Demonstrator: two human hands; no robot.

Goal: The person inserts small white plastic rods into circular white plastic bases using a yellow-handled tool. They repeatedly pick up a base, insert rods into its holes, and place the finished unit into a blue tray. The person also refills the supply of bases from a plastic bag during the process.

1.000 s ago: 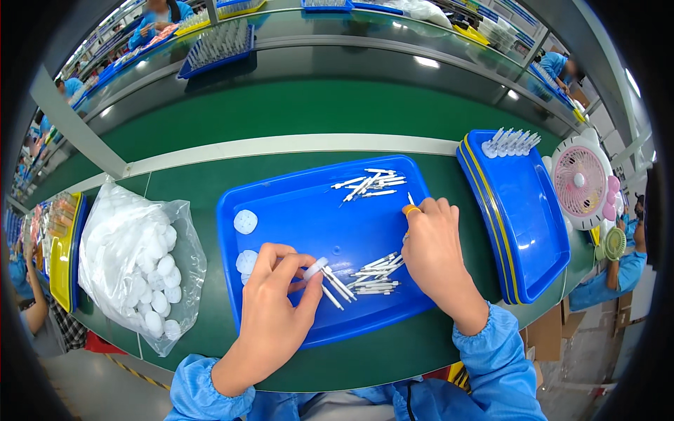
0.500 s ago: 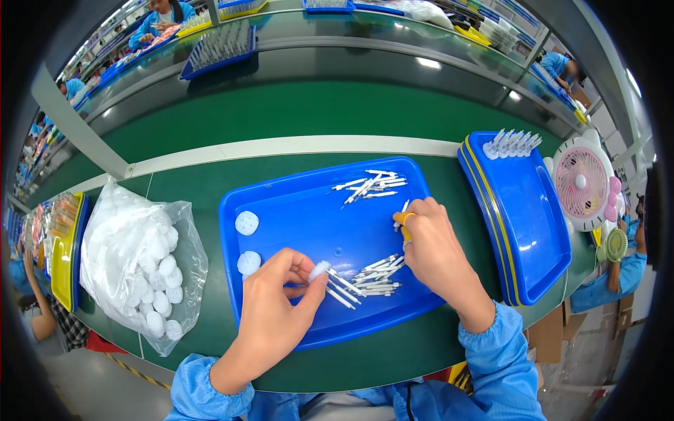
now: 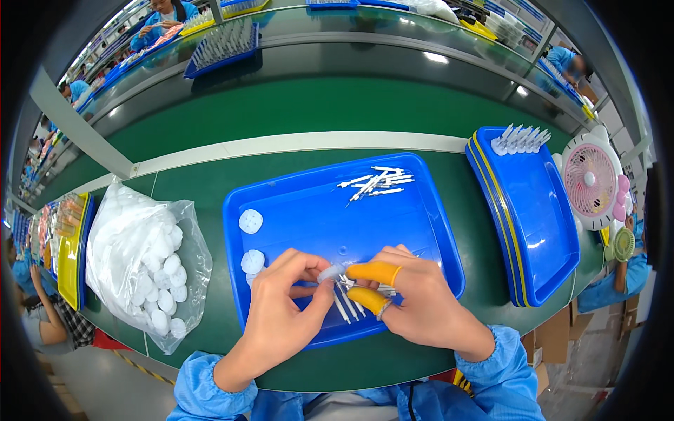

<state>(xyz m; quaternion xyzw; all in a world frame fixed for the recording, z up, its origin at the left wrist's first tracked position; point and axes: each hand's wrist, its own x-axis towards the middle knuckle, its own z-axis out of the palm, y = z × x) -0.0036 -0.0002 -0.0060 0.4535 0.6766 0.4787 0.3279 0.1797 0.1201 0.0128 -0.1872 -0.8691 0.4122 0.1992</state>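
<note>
A small white cap sits pinched between the left hand and the right hand, whose orange finger cots grip it, above white sticks near the blue tray's front edge.

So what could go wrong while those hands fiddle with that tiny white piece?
The small white piece, pinched between the left hand and right hand, could slip into the loose white sticks below. A wrist might also scatter those sticks. The open bag of white discs near the table edge could spill.
</note>
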